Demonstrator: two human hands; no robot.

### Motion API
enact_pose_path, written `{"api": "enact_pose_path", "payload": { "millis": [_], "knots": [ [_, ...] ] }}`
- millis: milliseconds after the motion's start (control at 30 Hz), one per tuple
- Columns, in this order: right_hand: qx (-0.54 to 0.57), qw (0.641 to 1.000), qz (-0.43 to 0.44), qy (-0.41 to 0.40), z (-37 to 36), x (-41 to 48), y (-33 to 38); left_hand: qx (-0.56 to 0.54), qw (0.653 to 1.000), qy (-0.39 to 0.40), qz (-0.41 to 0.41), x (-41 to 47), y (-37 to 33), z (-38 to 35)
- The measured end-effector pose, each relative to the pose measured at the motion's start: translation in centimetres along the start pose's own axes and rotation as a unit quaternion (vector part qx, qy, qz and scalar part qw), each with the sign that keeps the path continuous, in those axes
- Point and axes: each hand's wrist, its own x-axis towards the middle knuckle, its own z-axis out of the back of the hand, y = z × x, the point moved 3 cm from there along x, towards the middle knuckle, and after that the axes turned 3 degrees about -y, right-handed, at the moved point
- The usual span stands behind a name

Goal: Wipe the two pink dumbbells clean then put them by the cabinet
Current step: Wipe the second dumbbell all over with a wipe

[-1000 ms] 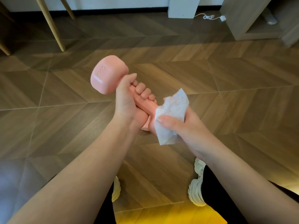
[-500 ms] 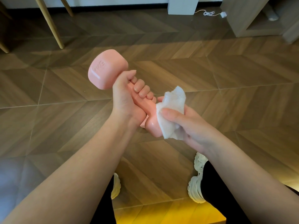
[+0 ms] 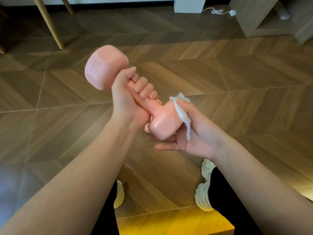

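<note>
One pink dumbbell is held in the air over the wooden floor, tilted with its far head up to the left. My left hand grips its handle. My right hand cups the near head from below and the right, pressing a white wipe against that head's side with the thumb. Only this one dumbbell is in view.
A light wooden cabinet stands at the back right, with a white cable and plug on the floor beside it. Wooden chair legs stand at the back left. My white shoes are below my arms.
The right hand with the wipe slid from the handle down around the near head, which now shows bare on its front. The dumbbell stayed in the left hand's grip.
</note>
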Motion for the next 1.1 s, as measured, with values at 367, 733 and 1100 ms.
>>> {"api": "enact_pose_path", "payload": {
  "millis": [367, 733, 1100],
  "knots": [
    [-0.138, 0.971, 0.150, -0.122, 0.5, 0.8, -0.3, 0.018, 0.998, -0.062, -0.009, 0.0, 0.4, 0.5],
    [-0.159, 0.972, 0.128, -0.113, 0.4, 0.1, -0.2, 0.026, 0.999, -0.044, -0.007, -0.2, 0.0, 0.4],
    [-0.077, 0.977, 0.025, -0.198, 0.1, 0.2, -1.2, 0.178, 0.980, 0.035, -0.080, -0.6, 2.1, 0.0]
  ]
}}
